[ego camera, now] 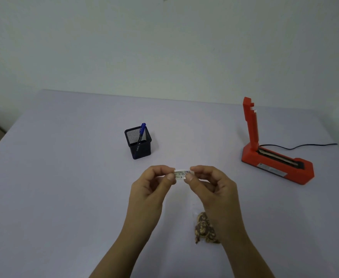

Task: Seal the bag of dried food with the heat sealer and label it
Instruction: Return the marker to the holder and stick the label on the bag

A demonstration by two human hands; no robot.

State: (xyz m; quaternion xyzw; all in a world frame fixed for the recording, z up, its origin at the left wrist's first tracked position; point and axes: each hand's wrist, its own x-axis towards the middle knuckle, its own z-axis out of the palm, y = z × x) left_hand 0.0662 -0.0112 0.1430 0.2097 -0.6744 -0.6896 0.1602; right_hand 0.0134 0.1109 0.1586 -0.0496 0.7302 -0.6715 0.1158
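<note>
Small white handwritten label (181,174) clamped endwise between fingers (171,176) of left hand (150,189), right hand (210,190). Clear bag of brown dried food (203,227) on lilac worktop (64,177), under right wrist. Risk: adhesive self-sticking, crooked placement.

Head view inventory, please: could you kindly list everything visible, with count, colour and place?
label: 1, white with writing, held above the table's middle
bag of dried food: 1, clear, brown contents, near table edge, partly behind the right forearm
heat sealer: 1, red-orange, table right, arm raised
cable: 1, black, running right from the sealer
pen holder: 1, black mesh, mid-table
pen: 1, blue, standing in the holder
table: 1, pale lilac
wall: 1, pale, behind
left hand: 1, pinches the label's left end
right hand: 1, pinches its right end
</note>
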